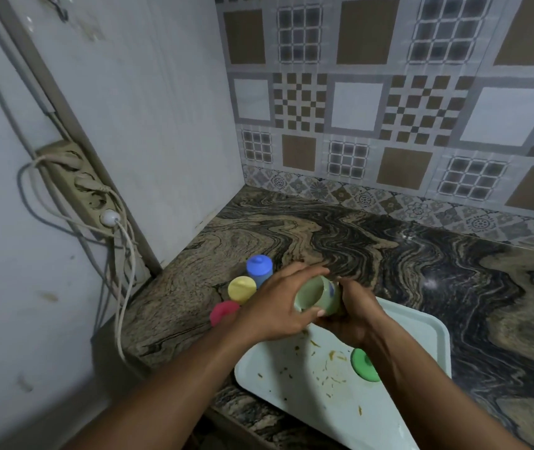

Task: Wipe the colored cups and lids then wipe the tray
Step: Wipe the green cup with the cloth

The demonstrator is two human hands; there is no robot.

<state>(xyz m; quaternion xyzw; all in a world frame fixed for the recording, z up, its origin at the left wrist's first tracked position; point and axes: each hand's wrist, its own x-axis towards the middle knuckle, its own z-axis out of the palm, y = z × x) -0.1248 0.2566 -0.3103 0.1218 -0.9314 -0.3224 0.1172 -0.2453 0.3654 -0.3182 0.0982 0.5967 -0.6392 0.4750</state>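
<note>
My left hand [278, 306] grips a pale green cup [316, 295] tilted on its side, its mouth turned toward me, above the far edge of the tray. My right hand [353, 315] closes around the cup's far end; whether it holds a cloth is hidden. A green lid [361, 363] lies on the pale tray [291, 378], partly behind my right forearm. The tray carries brown smears and crumbs. On the counter left of my hands stand a blue lidded cup [259, 269], a yellow lidded cup [241, 289] and a red lidded cup [223, 313].
The marbled stone counter [421, 264] runs to a tiled back wall. A power strip with plugs and hanging cables [90, 193] is fixed to the left wall, close to the counter's left edge.
</note>
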